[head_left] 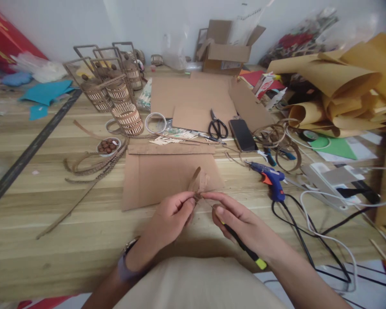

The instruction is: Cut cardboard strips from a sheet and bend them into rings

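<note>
My left hand (172, 214), closed, pinches a small curled cardboard strip (197, 178) that stands up above the fingertips. In my right hand (236, 216) is a craft knife (242, 246) with a black and yellow-green handle, its butt pointing back towards my forearm. The right index fingertip touches the strip close to my left thumb. The thin blade end points at the strip, but its tip is too small to make out. Beneath and beyond the hands lies a flat cardboard sheet (154, 176).
A blue glue gun (272, 178) with its cable lies right. Black scissors (217, 126) and a phone (242, 135) are further back. Left stand a bowl of brown balls (108, 146) and several slatted lantern-like holders (128, 118). A power strip (331, 184) and brown paper rolls (341, 81) fill the right.
</note>
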Action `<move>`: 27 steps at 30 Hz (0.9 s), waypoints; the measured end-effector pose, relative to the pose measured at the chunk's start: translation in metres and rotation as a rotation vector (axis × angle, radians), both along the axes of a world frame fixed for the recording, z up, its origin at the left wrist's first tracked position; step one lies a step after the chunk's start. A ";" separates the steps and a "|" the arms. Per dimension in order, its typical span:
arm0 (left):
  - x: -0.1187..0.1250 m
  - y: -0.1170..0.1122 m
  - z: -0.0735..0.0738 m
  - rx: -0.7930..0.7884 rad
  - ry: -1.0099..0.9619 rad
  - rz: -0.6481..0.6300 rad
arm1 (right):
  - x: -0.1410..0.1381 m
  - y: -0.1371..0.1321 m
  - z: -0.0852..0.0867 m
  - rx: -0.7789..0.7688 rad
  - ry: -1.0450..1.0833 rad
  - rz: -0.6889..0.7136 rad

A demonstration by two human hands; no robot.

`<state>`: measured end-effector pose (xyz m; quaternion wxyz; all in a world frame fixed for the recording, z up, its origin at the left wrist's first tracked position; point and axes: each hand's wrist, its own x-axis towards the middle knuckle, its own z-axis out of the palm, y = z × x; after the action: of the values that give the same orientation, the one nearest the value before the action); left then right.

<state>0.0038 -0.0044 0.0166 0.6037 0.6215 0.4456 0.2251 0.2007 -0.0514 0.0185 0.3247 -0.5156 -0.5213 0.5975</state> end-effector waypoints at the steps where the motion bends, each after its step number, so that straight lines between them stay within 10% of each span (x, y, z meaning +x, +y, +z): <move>1: 0.000 0.000 -0.001 -0.006 -0.005 0.008 | 0.000 0.000 0.000 -0.060 0.048 -0.012; 6: 0.001 -0.001 -0.003 -0.038 -0.042 0.045 | 0.002 0.000 0.002 -0.061 0.018 -0.005; 11: 0.003 0.001 -0.004 -0.073 0.011 0.101 | 0.013 0.001 0.002 0.228 -0.449 0.038; 19: 0.005 0.002 -0.005 -0.119 0.014 0.118 | 0.031 0.023 -0.050 0.643 -1.288 -0.079; 27: 0.009 -0.001 -0.005 -0.078 0.032 0.106 | 0.003 0.015 -0.026 0.883 -0.821 -0.145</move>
<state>0.0129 -0.0055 0.0120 0.6074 0.5765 0.4961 0.2293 0.2034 -0.0360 -0.0077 0.3201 -0.5548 -0.7661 0.0536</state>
